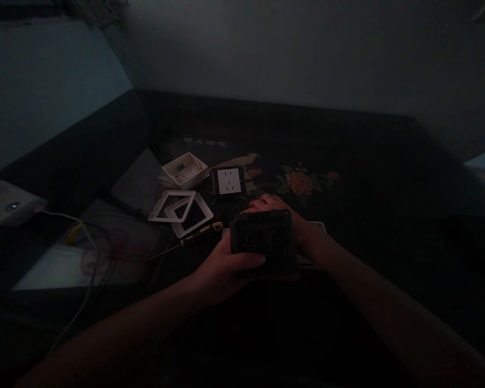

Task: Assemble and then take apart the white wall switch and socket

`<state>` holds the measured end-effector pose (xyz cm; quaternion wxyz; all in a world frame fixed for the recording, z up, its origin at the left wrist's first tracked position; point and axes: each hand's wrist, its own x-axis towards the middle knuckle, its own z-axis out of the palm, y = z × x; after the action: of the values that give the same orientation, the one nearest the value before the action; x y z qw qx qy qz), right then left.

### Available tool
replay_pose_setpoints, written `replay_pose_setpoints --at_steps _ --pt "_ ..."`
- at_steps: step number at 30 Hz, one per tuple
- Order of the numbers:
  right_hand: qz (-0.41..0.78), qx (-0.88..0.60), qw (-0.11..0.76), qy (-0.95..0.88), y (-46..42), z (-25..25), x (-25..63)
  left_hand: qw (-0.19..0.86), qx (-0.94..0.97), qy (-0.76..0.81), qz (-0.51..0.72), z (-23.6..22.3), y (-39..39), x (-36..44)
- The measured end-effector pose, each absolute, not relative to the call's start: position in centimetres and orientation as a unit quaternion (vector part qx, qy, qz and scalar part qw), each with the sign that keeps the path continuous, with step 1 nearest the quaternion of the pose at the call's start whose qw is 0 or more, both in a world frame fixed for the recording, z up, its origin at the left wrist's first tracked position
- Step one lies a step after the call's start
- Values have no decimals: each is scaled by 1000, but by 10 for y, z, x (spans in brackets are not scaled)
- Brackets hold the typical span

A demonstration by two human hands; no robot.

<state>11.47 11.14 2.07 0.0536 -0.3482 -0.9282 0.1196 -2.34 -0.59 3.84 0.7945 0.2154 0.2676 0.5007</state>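
A black wall socket [263,242], its dark moulded back towards me, is held up in front of me. My left hand [222,272] is closed on its left side, thumb across the lower back. My right hand [293,218] is curled against its far right side. The socket hides part of those fingers. White plastic edges [317,228] show behind my right wrist; what they belong to is mostly covered. Just beyond, a second wall socket [229,181] shows its white slotted face in a black frame. Left of my hands lies a screwdriver [202,234] with a yellow-and-black handle.
A white mounting box [186,170] sits open side up on the dark, flower-printed table [372,178]. Two white cover frames [202,207] overlap below it. On the left are a clear plastic bag [117,237] and a white device [10,202] with a cable. Light is very dim.
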Motion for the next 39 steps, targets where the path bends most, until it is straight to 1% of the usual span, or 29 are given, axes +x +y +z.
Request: replay_pose_setpoints --at_steps 4,7,9,12,15,18,21,24,27,30,32,35,37,39 --pt "142 -373 19 -917 125 15 114 806 259 263 463 38 -7 -27" --pt "153 -393 9 -907 131 16 115 779 354 288 429 46 -4 -36" --pt "158 -398 12 -904 131 19 116 729 461 304 405 54 0 -41" --pt "170 -398 23 -901 127 25 119 599 605 359 383 61 3 -47" --pt "195 -392 36 -898 123 30 120 495 653 431 376 60 6 -48" --pt "234 -386 60 -890 119 33 120 455 658 460 386 59 8 -47" --pt "288 -381 94 -874 116 36 118 481 638 447 402 60 11 -47" --pt "349 -370 141 -849 115 39 116 572 573 430 400 59 11 -46" --pt "394 -356 206 -822 114 46 119 662 478 401 414 52 8 -43" --pt "410 -358 283 -790 111 56 134 707 394 374 452 47 6 -38" --pt "407 -377 328 -764 107 64 150 726 355 363 464 47 6 -34" --pt "410 -415 377 -720 98 76 178 741 338 366 450 47 6 -31" --pt "478 -434 425 -634 92 84 191 715 356 415 436 47 7 -30" --pt "555 -437 433 -560 88 89 196 673 376 477 422 47 8 -31"
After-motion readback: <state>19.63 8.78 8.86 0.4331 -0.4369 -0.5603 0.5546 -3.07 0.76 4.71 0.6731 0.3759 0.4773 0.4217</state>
